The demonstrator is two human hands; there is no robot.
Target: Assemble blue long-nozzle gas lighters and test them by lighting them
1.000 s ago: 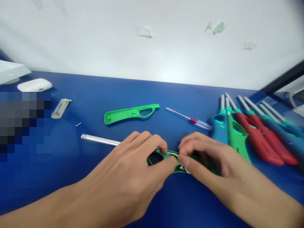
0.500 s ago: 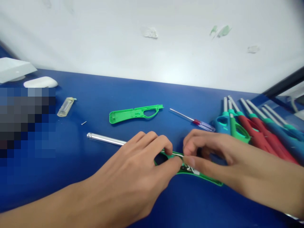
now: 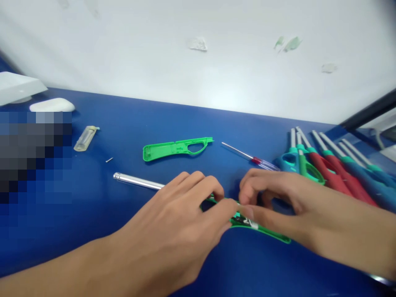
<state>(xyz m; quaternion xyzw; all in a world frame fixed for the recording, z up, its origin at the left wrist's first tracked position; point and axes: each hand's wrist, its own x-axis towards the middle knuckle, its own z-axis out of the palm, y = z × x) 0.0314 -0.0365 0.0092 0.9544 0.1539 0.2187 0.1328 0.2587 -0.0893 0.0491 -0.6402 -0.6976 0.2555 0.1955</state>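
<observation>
An opened green utility lighter (image 3: pixel 272 234) lies on the blue table under both hands. Its silver barrel (image 3: pixel 139 181) sticks out to the left from beneath my left hand (image 3: pixel 182 222). That hand is closed over the lighter around the trigger loop, thumb and bent index finger on its inner parts. My right hand (image 3: pixel 281 198) meets it from the right, fingertips pinched just above the casing; whatever is between them is hidden. Black and white inner parts (image 3: pixel 246 221) show beside the thumbs. The other green casing half (image 3: pixel 173 149) lies farther back, hollow side up.
A screwdriver (image 3: pixel 252 158) with a clear and red handle lies behind my right hand. Several assembled lighters (image 3: pixel 337 165) are lined up at right. Toward the left are a clear fuel tank (image 3: pixel 86 138), a small metal pin (image 3: pixel 109 160) and a white rounded object (image 3: pixel 52 105).
The fingertips have shifted slightly over the inner parts, and the pale wire seen between the hands is now mostly covered. The lighter stays in place.
</observation>
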